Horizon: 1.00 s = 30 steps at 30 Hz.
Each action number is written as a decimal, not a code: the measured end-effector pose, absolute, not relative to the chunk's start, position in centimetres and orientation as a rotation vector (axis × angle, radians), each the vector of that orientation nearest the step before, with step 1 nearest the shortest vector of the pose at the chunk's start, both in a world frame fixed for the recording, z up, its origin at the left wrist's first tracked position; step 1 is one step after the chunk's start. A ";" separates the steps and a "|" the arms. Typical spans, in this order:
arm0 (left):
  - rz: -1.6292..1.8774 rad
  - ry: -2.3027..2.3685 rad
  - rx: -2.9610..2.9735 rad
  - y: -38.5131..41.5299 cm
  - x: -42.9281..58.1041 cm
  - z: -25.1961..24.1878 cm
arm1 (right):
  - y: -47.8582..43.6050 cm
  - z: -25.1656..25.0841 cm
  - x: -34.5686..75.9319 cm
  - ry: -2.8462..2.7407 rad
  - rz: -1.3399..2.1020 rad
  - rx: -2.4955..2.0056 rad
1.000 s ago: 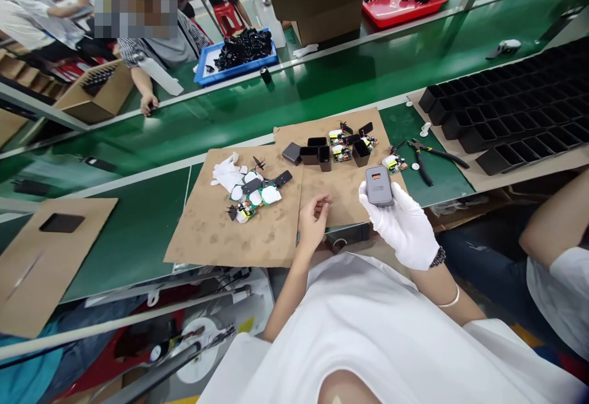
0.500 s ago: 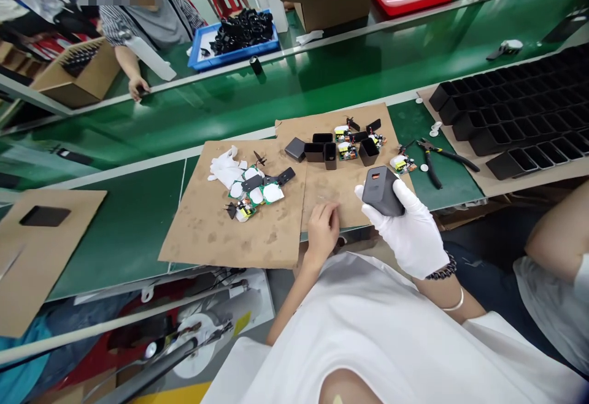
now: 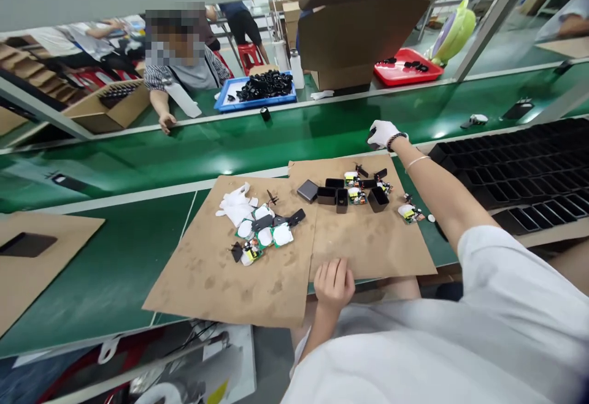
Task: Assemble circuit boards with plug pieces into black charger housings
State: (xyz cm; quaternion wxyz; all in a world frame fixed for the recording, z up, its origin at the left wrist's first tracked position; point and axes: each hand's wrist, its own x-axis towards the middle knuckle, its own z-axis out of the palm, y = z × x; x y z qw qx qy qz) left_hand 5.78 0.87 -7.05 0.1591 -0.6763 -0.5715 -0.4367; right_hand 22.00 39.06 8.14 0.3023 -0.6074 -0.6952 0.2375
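Over conveyor (image 3: 276, 140), gloved right hand (image 3: 381, 134) now stretched out from lap, closed round dark charger, mostly hidden, glimpsed at fingertips; suggests finished unit being sent on. Left hand (image 3: 334, 282) loosely curled, empty, on cardboard (image 3: 368, 250) edge.

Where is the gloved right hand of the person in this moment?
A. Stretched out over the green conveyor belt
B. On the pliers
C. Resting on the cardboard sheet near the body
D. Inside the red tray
A: the right hand in its white glove is extended past the far edge of the cardboard sheet, above the green conveyor belt.
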 end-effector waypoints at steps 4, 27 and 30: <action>-1.280 -1.637 -1.904 0.8 5.9 -7.3 | 41.8 6.7 19.9 -1.826 0.563 -1.518; -1.227 -1.748 -2.030 1.8 5.9 -5.1 | 22.9 2.9 26.0 -2.318 0.538 -1.733; -1.307 -2.036 -2.140 2.6 6.2 -4.2 | 23.6 3.1 25.5 -2.202 0.580 -1.756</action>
